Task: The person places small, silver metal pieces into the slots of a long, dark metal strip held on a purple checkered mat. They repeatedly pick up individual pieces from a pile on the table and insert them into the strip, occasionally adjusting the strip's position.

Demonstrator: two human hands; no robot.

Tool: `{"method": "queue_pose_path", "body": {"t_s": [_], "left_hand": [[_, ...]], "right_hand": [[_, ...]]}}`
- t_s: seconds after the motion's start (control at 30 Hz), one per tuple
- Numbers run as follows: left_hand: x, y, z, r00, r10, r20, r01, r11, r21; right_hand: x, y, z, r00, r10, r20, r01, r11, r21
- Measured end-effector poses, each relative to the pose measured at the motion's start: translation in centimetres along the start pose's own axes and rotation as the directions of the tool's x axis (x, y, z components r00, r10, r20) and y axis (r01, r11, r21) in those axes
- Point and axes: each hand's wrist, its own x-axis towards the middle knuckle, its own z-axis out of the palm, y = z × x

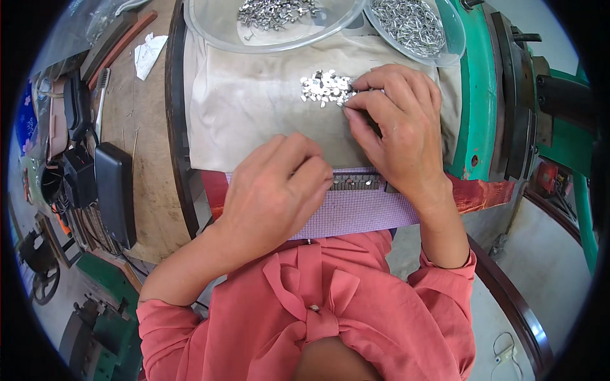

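Note:
A heap of small, flat, shiny metal pieces (323, 89) lies on a beige cloth (244, 101). My right hand (406, 124) is at the heap's right edge, thumb and forefinger drawn together there; whether a piece is between them is too small to tell. Nearer to me, a dark slotted metal strip (357, 182) rests across a purple woven mat (362, 213). Over the strip's left end my left hand (273, 190) has its fingers curled and pinched. Its fingertips are partly hidden, and what they hold cannot be made out. A few bright pieces sit along the strip.
Behind the heap stand a clear plastic basin (273, 47) and a smaller clear bowl (406, 28), both holding small metal parts. Green machinery (478, 95) borders the cloth on the right. To the left, a wooden table (152, 120) carries a black case (114, 193) and a toothbrush (101, 95).

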Motion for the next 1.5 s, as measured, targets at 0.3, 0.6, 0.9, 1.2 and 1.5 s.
{"method": "queue_pose_path", "body": {"t_s": [0.3, 0.6, 0.9, 1.2, 1.5], "left_hand": [[-0.1, -0.1, 1.7, 0.999, 0.049, 0.019, -0.049, 0.999, -0.001], [0.0, 0.0, 2.1, 0.997, 0.065, 0.043, -0.066, 0.997, 0.029], [0.0, 0.2, 2.4, 0.998, 0.060, 0.030, -0.060, 0.998, 0.030], [0.0, -0.1, 2.8, 0.996, 0.086, 0.019, -0.087, 0.996, 0.030], [0.1, -0.3, 3.0, 0.996, 0.089, 0.013, -0.089, 0.996, 0.017]], "right_hand": [[-3.9, -1.7, -4.3, 0.984, 0.074, 0.161, -0.115, 0.960, 0.257], [-5.8, -2.6, -4.3, 0.975, 0.118, 0.188, -0.143, 0.982, 0.121], [-2.7, -0.5, -2.9, 0.992, 0.083, 0.090, -0.091, 0.991, 0.093], [0.6, -0.1, 0.6, 1.000, -0.024, 0.002, 0.024, 1.000, 0.008], [0.4, -0.7, 0.7, 0.999, 0.038, -0.016, -0.039, 0.998, -0.045]]}}
